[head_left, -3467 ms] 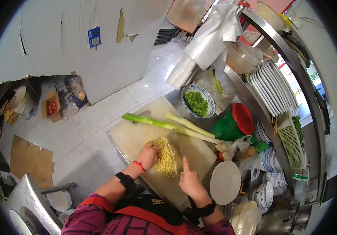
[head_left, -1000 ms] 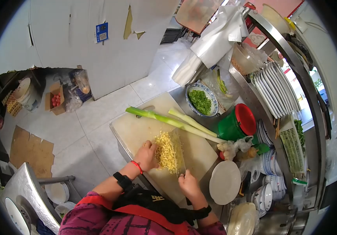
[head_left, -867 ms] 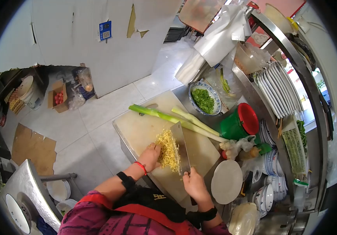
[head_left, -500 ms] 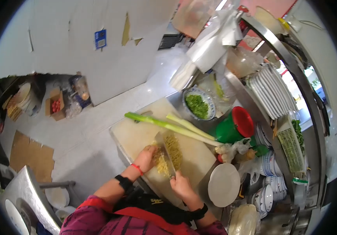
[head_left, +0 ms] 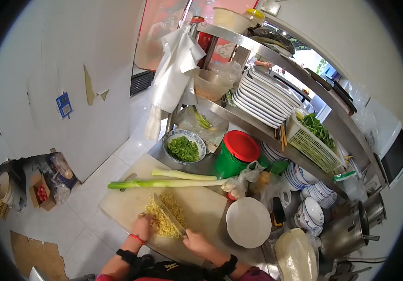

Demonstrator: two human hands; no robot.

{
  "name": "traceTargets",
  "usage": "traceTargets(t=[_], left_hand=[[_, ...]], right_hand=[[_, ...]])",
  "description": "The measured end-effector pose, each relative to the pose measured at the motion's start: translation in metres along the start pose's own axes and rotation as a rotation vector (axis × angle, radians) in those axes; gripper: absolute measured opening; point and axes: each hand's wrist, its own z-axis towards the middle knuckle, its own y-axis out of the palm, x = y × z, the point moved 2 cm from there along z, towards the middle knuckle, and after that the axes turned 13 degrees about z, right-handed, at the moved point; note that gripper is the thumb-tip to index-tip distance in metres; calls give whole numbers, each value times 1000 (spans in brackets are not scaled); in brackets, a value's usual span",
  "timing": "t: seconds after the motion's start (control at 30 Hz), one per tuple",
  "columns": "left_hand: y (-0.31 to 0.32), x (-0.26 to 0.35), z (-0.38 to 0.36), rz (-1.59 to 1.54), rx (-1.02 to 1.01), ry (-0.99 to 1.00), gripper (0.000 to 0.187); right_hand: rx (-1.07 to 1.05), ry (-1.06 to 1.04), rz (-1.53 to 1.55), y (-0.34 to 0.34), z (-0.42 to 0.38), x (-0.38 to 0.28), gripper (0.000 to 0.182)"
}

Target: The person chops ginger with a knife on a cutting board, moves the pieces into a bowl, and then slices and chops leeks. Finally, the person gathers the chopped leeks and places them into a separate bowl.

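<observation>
My right hand (head_left: 198, 243) grips the handle of a kitchen knife (head_left: 170, 215), its broad blade standing in a heap of finely chopped yellow pieces (head_left: 163, 229), perhaps ginger or garlic. At the heap's left edge is my left hand (head_left: 142, 226), its fingers curled together; whatever they hold, if anything, is hidden. The heap lies on a pale cutting board (head_left: 206, 206). Behind the knife, a long green-and-white leek (head_left: 164, 184) stretches across the board. A shorter pale stalk (head_left: 182, 174) lies just beyond it.
Chopped greens fill a patterned bowl (head_left: 165, 151) behind the board. To the right stand a red-lidded green tub (head_left: 232, 161), a white plate (head_left: 248, 222) and stacked bowls (head_left: 310, 213). A steel shelf (head_left: 253, 124) carries white trays (head_left: 264, 96) and a basket of greens (head_left: 311, 145).
The camera view has turned and shifted, so more of the shelf shows. The knife still stands in the heap, which looks more spread out, and my left hand sits lower at its edge.
</observation>
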Motion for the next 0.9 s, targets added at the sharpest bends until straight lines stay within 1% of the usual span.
traceTargets(t=[0.07, 0.1, 0.13, 0.17, 0.2, 0.23, 0.27, 0.3, 0.37, 0.43, 0.53, 0.6, 0.63, 0.67, 0.73, 0.77, 0.83, 0.9], left_hand=[[2, 19, 12, -7, 34, 35, 25], [4, 25, 17, -19, 75, 71, 22], [7, 28, 24, -55, 21, 112, 27], [6, 33, 28, -57, 21, 100, 27], [4, 37, 28, -87, 94, 170, 27], [-1, 38, 27, -114, 163, 235, 27], [-4, 37, 28, -59, 101, 241, 27], [-8, 35, 27, -65, 91, 199, 27], [-18, 26, 24, -74, 180, 170, 27], [-19, 10, 19, -69, 201, 99, 27], [-12, -14, 11, -75, 225, 4, 26], [-14, -20, 6, -48, 249, -68, 25], [-13, -25, 6, -48, 258, -80, 25], [-11, -29, 7, -49, 276, -81, 25], [-12, -35, 10, -50, 288, -82, 26], [-12, -38, 10, -20, 260, -105, 26], [-10, -41, 12, 3, 234, -127, 27], [-7, -44, 14, 1, 261, -122, 28]], right_hand=[[9, 36, -100, -21, -14, -29, 27], [3, 36, -101, -20, -16, -25, 27], [60, -7, -87, -19, -17, -20, 27], [113, -48, -71, -19, -19, -21, 27], [96, -42, -68, -19, -19, -21, 27], [80, 21, -100, -21, -16, -20, 27], [56, 80, -143, -24, -13, -22, 27], [14, 89, -151, -24, -15, -22, 27], [101, 10, -109, -19, -17, -26, 27], [43, 1, -131, -8, -7, -14, 26], [44, 11, -184, -22, -12, -43, 24], [33, 1, -188, -6, -4, -33, 23], [50, -11, -191, -2, 2, -29, 23], [19, -2, -149, 1, 7, -23, 27], [17, -23, -161, -12, -1, -46, 26], [17, -38, -171, -16, -6, -53, 26], [30, -36, -189, 2, 5, -24, 25], [52, -37, -200, 4, 8, -16, 25]])
